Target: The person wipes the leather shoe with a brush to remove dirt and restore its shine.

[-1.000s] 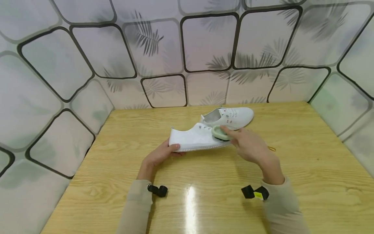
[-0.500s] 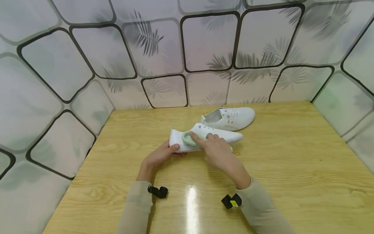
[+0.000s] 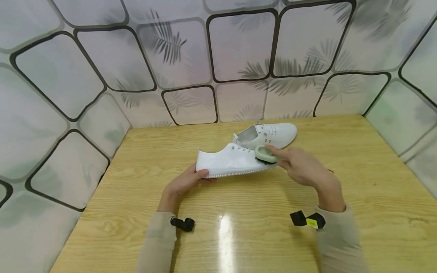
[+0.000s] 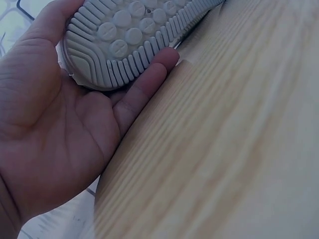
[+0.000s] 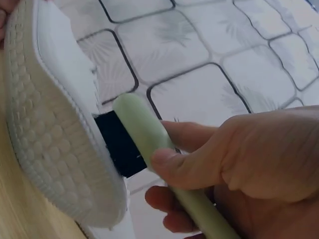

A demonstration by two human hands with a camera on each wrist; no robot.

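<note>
Filling the background: a pale wall (image 3: 244, 45) patterned with dark-edged blocks and grey fronds. Below it, a wood-grain table (image 3: 143, 159).

Two white shoes, both toes to the person's right. The held shoe (image 3: 225, 163) is above the near side of the other shoe (image 3: 283, 136), which rests on the table farther back. Neither shoe has shifted noticeably since half a second ago.

Left hand (image 3: 186, 182) grasps the held shoe at the heel, thumb on the near side, fingers beneath; same hold as before. Ridged, studded sole shows in the left wrist view.

Right hand (image 3: 304, 167) grasps a pale green brush (image 3: 263, 154), index finger extended along its top. Main change: half a second ago, brush and hand were over the heel half; now they are over the forefoot, well to the right. Dark bristles (image 5: 119, 144) press against the upper near the toe.

Small orange loop (image 3: 330, 171) now shows beside the right wrist.
</note>
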